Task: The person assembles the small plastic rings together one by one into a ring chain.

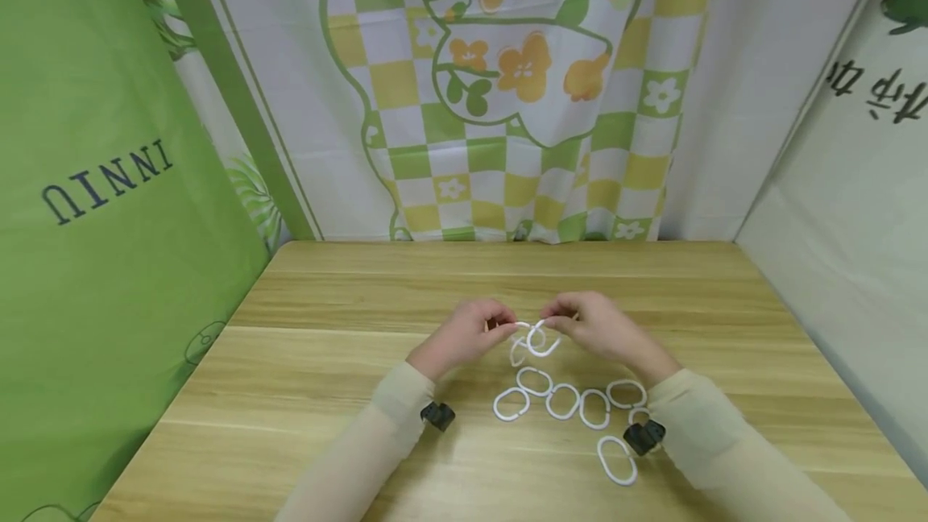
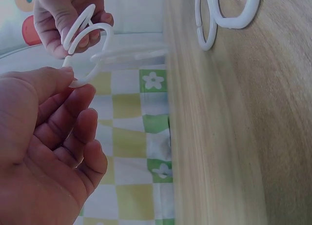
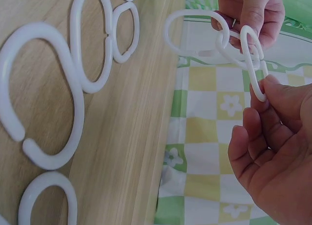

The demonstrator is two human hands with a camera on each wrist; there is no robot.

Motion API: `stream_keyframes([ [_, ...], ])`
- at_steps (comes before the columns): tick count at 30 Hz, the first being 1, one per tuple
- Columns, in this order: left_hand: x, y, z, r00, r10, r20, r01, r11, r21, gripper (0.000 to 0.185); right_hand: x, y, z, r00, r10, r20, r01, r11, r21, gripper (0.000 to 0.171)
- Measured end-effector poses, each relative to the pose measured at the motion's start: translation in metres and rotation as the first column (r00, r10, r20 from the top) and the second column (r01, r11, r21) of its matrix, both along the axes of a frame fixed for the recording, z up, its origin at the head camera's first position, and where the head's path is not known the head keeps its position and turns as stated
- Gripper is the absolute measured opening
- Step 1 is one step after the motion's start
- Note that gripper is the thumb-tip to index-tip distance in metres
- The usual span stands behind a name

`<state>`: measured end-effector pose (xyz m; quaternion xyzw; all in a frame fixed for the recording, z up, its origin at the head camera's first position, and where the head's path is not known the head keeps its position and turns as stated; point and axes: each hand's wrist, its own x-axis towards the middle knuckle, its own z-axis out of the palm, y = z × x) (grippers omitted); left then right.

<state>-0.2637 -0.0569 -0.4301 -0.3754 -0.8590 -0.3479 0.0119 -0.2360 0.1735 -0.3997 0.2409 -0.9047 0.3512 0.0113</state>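
My left hand pinches a white oval curtain ring between thumb and forefinger, above the table. A second ring is linked through it and hangs down. Close by on the right, my right hand pinches another white ring with thumb and index finger. This ring has a narrow gap in its side and crosses the left hand's ring; whether the two are hooked together I cannot tell. In the left wrist view the remaining left fingers are loosely bent.
Several more white rings lie on the wooden table just below the hands, including one ring in the middle and one nearer the front. My right wrist camera partly covers another. A checkered curtain hangs behind the table.
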Motion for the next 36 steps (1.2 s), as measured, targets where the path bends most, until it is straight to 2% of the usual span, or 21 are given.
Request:
stream_keyframes([
  [6,0.003,-0.001,0.004,1.000,-0.021,-0.008,0.020,1.000,-0.001,0.011,-0.002,-0.004,-0.003,1.000,0.019,0.007,-0.019,0.999,-0.029,0.005],
  [17,0.004,-0.001,0.001,0.998,-0.042,-0.047,0.041,0.999,-0.020,0.009,-0.001,-0.007,-0.006,0.999,0.026,0.029,-0.025,0.999,-0.044,0.004],
  [27,0.007,-0.004,0.001,0.999,-0.043,-0.006,0.043,0.999,-0.003,0.010,-0.002,-0.009,-0.006,0.999,0.024,0.029,-0.023,0.999,-0.033,0.004],
  [36,0.007,-0.006,0.000,0.999,-0.045,-0.019,0.046,0.999,0.024,0.010,-0.003,-0.013,-0.007,0.999,0.030,0.027,-0.030,0.999,-0.026,0.003],
])
